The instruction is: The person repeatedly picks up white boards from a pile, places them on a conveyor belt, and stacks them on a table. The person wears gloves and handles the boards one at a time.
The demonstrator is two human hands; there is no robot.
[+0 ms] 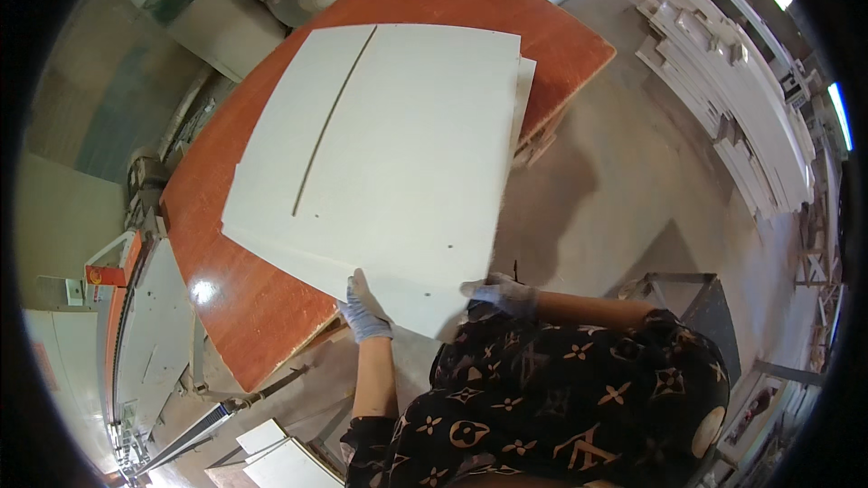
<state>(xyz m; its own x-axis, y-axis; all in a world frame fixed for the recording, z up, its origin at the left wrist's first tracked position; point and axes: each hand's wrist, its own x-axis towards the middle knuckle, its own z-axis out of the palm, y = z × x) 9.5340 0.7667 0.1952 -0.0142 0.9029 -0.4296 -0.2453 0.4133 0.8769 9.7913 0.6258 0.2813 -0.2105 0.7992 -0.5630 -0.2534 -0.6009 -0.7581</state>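
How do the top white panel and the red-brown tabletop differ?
Colour: the top white panel is pale; the red-brown tabletop is much darker.
Size: the tabletop is larger, showing beyond the panel on several sides.
Position: the panel lies above the tabletop and juts past its near edge, where the gloved left hand and right hand touch the panel, not the tabletop.
Both are broad and flat.

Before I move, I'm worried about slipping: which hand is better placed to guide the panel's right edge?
Probably right: the right hand is at that edge of the white panel, while the left hand holds the near edge, farther left.
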